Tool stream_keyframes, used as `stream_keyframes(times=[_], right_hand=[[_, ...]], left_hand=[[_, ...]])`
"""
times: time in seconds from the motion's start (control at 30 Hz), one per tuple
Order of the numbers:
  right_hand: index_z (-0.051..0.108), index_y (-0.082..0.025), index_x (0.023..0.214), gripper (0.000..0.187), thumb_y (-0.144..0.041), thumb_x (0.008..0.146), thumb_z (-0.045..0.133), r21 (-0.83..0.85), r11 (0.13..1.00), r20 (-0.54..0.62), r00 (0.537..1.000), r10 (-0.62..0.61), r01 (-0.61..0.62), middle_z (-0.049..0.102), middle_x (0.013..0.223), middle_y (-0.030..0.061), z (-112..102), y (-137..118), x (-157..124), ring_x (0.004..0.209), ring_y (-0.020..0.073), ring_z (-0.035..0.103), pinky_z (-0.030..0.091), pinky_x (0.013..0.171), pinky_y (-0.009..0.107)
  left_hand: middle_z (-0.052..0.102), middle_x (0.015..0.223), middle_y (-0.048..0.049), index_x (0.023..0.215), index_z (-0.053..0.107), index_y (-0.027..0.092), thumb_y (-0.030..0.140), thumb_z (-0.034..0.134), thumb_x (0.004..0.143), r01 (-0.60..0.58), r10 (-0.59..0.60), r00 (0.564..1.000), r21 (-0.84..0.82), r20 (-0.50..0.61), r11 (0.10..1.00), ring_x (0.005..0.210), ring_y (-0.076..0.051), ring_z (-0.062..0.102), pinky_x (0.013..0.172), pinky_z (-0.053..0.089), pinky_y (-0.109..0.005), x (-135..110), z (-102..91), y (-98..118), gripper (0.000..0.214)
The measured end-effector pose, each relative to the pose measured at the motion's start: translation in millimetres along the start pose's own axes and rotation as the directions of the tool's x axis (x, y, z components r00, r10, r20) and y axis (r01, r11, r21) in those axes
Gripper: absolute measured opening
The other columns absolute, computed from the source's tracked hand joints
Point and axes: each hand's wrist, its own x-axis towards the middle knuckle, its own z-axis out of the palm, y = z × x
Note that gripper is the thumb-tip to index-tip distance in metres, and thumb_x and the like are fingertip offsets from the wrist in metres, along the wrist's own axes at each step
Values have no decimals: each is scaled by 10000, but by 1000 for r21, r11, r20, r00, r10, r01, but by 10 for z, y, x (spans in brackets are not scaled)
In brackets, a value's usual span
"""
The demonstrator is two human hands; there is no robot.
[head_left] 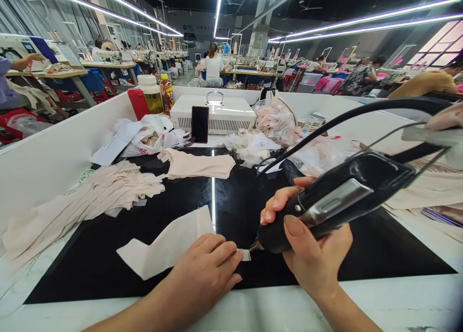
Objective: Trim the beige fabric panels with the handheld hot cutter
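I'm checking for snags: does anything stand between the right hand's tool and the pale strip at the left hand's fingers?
Nothing visible does. The black tool in the right hand has its tip right by the pale strip beyond the left hand; the black cable arches well above.

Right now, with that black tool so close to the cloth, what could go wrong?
The metal tip of the black tool in the right hand is near the fingers of the left hand; a slip might hurt them. The left hand seems to steady only one end of the pale cloth, so it could shift or crease.
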Motion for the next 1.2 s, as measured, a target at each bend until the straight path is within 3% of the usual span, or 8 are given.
stream_keyframes(times=[0.23,0.57,0.97,1.2], right_hand=[[594,-303,1229,414,-335,904,849,-33,999,19,1000,20,-19,688,891,-19,-9,6,-17,626,145,648,591,549,297],[631,-286,1203,381,-337,901,857,-42,999,-24,1000,20,-21,665,866,-28,-30,-34,-30,658,140,663,609,610,301],[640,-304,1202,350,-327,915,839,-21,1000,-3,1000,17,-17,671,854,-24,-3,-75,-113,644,151,656,604,586,307],[638,-299,1192,347,-329,915,845,-37,999,-15,1000,18,-19,673,847,-25,-15,-84,-112,648,139,660,603,605,293]], left_hand=[[727,1123,-59,1287,659,129,336,500,1150,-4,3,1000,-11,-12,1000,992,-240,660,869,573,-369,23,1,20,295],[722,1161,-59,1301,652,139,319,614,1104,-3,4,999,-14,39,1000,1018,-242,655,901,583,-381,3,-5,3,269],[728,1173,-76,1334,650,128,314,582,1116,-12,12,1000,-9,27,1000,1036,-250,664,918,602,-394,5,-3,17,294],[750,1128,-66,1256,682,158,211,468,1150,6,-14,999,-167,-50,986,1034,-195,696,957,603,-335,1,-7,-57,245]])
